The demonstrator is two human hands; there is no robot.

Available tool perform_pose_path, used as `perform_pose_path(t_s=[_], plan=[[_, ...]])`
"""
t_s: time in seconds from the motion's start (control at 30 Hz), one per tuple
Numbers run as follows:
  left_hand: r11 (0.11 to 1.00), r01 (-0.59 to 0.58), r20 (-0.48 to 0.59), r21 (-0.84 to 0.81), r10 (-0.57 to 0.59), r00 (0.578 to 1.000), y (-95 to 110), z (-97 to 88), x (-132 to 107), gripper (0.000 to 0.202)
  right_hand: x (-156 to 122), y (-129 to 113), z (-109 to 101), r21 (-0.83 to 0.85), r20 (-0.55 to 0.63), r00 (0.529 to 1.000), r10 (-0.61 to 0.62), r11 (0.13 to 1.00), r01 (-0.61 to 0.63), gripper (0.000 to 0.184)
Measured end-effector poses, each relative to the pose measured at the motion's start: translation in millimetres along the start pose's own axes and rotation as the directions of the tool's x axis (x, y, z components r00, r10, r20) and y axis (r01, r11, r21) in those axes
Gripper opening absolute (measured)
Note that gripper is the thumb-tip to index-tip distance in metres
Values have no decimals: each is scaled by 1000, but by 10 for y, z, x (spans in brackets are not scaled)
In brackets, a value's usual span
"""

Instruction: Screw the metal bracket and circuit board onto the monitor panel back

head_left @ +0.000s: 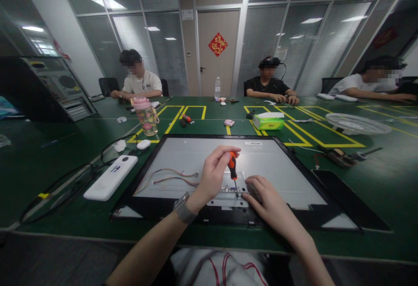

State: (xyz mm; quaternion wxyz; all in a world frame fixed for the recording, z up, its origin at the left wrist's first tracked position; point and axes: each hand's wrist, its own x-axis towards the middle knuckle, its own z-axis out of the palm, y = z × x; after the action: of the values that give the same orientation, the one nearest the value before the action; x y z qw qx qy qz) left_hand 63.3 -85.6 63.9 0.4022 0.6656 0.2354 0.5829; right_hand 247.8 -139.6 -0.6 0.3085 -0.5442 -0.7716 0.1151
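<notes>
My left hand (pixel 215 170), with a grey watch at the wrist, holds an orange-and-black screwdriver (pixel 232 166) nearly upright. Its shaft points down to a small metal part on a bracket plate (pixel 243 178). This plate lies on the back of a flat display panel (pixel 183 153) with a black frame, flat on the table in front of me. My right hand (pixel 266 194) rests at the plate's right side, fingers stretched out, the tip of one close to the screwdriver's tip. Thin coloured wires (pixel 170 175) run across the panel to the left of the plate.
A white power bank (pixel 111 177) and black cables (pixel 58 190) lie on the left. Beyond stand a pink-lidded bottle (pixel 146 118) and a green tissue pack (pixel 268 122). A black slab (pixel 349 196) lies on the right. Three people sit across the green table (pixel 209 125).
</notes>
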Motion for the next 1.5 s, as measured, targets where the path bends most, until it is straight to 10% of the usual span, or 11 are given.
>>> perform_pose_path(t_s=[0.53,0.77,1.5], plan=[[995,54,34,-84,-52,998,4,-1,-8,33,-9,12,14,-17,-30,999,-15,1000,14,13],[993,-92,-15,68,94,995,-52,-18,-11,15,-7,2,-1,-18,-13,1000,-10,1000,10,13],[986,75,79,-148,-64,995,-22,-40,-29,34,-3,10,4,2,1,1000,0,1000,0,12]])
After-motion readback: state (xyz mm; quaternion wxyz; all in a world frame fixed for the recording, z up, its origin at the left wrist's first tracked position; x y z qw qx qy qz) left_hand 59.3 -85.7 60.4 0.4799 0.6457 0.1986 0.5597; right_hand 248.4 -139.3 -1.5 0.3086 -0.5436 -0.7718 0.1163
